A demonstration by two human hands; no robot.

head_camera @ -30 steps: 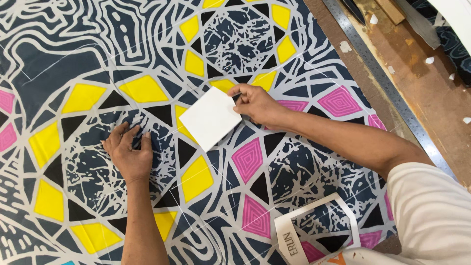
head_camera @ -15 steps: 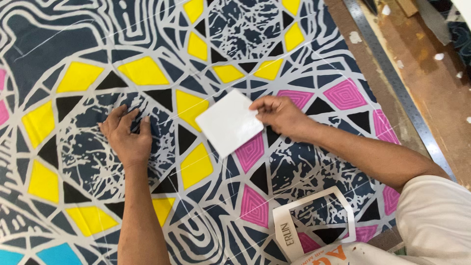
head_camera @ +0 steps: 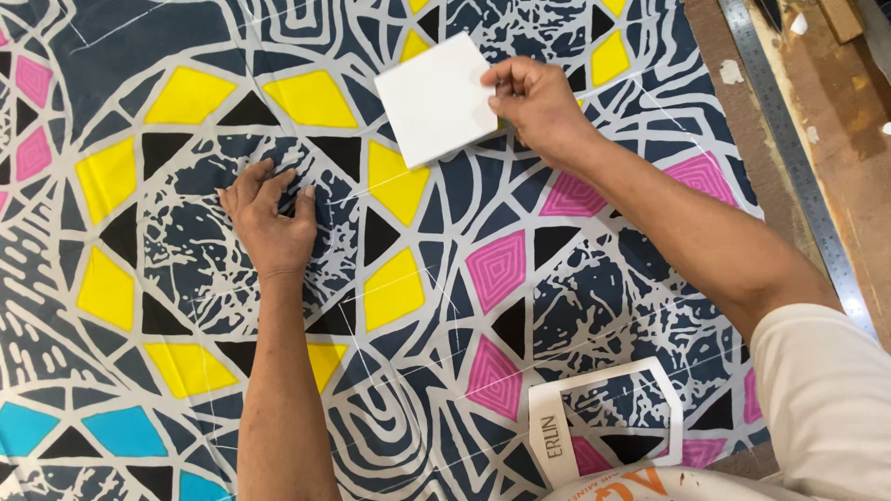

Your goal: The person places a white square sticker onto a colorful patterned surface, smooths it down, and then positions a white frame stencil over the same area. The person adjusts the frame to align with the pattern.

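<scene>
A large patterned fabric (head_camera: 520,278) in dark blue, grey, yellow, pink and black lies spread flat under both hands. My left hand (head_camera: 269,223) presses flat on it, fingers spread, over a dark blue speckled patch. My right hand (head_camera: 534,102) pinches the right edge of a white square card (head_camera: 436,97) and holds it against the cloth near the top middle, over yellow shapes.
A metal ruler (head_camera: 798,158) runs along the right side on a brown wooden surface (head_camera: 845,111). A white cut-out paper frame (head_camera: 608,417) lies on the fabric near the bottom, close to my white sleeve (head_camera: 826,399).
My right hand has slid the white card along the fabric away from my left hand, toward the upper right. The left hand stays pressed in place. The view has shifted.
</scene>
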